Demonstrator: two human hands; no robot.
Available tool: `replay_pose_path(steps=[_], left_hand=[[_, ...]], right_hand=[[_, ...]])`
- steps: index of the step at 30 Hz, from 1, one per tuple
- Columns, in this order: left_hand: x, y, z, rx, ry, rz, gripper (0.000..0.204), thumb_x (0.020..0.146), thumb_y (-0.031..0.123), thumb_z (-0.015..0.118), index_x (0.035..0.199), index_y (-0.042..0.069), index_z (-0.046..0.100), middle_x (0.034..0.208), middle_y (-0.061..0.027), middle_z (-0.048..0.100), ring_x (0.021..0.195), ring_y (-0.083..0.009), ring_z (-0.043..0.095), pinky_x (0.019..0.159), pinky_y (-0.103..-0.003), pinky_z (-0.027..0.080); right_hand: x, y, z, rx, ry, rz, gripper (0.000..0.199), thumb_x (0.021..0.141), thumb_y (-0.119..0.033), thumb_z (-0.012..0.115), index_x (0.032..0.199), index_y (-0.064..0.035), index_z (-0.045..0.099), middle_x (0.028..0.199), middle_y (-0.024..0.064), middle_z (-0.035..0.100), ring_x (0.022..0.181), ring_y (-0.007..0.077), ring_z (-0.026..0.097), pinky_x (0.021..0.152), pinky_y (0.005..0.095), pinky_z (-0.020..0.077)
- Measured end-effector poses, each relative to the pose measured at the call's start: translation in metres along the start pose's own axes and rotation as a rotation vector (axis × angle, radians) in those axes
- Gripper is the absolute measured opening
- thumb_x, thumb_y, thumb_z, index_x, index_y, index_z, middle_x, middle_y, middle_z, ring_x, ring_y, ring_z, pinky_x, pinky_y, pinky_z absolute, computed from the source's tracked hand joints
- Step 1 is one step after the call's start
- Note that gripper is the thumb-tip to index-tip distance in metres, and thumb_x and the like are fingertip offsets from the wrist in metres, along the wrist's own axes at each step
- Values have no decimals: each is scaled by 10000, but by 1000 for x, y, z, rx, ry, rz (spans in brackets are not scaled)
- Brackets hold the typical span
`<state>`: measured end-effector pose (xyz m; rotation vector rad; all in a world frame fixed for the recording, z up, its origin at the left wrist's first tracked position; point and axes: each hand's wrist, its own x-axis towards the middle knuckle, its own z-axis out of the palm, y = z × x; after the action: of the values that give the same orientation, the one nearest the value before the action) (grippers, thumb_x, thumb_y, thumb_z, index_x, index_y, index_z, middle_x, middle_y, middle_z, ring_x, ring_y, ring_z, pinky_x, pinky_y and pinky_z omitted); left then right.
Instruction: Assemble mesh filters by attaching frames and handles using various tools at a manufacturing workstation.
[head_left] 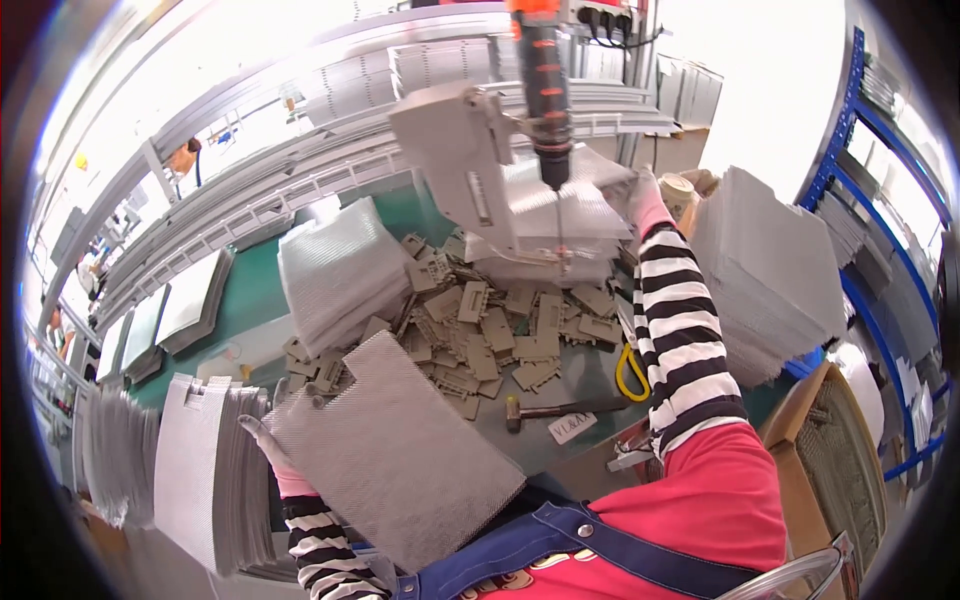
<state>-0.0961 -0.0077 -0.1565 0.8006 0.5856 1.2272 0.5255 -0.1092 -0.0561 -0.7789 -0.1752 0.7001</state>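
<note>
My left hand (268, 440), in a grey glove, grips the left edge of a grey ribbed panel (405, 455) with a notched top corner. The panel is tilted in front of my body. My right arm stretches forward, and my gloved right hand (640, 198) is at the right side of a stack of translucent sheets (560, 215); its fingers are blurred against the sheets. A black power screwdriver (550, 110) with a long bit hangs over that stack, beside a pale grey bracket (460, 160). Loose beige plastic pieces (490, 330) lie heaped between the stacks.
A hammer (560, 410) and yellow-handled scissors (632, 372) lie on the green table near me. More sheet stacks stand at the left (345, 265), lower left (205, 470) and right (765, 255). A cardboard box (825, 460) sits at my right, before blue shelving (850, 120).
</note>
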Motion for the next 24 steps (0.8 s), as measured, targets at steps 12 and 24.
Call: replay_pose_path(steps=[12, 24], left_hand=[[-9, 0, 9, -79, -78, -89, 964, 755, 782, 384, 1349, 26, 325, 1169, -232, 522, 969, -312, 525, 883, -427, 429], [16, -2, -3, -185, -175, -75, 798, 849, 681, 364, 1199, -26, 486, 1166, -202, 552, 1061, -320, 543, 921, -411, 454]], right_hand=[[13, -40, -36, -553, -491, 101, 398, 885, -160, 513, 1282, -128, 498, 1236, 146, 549, 1089, 242, 533, 904, 334, 419], [-259, 33, 8, -157, -179, -1108, 409, 843, -103, 588, 1208, 37, 470, 1144, 159, 555, 950, 224, 617, 725, 253, 561]])
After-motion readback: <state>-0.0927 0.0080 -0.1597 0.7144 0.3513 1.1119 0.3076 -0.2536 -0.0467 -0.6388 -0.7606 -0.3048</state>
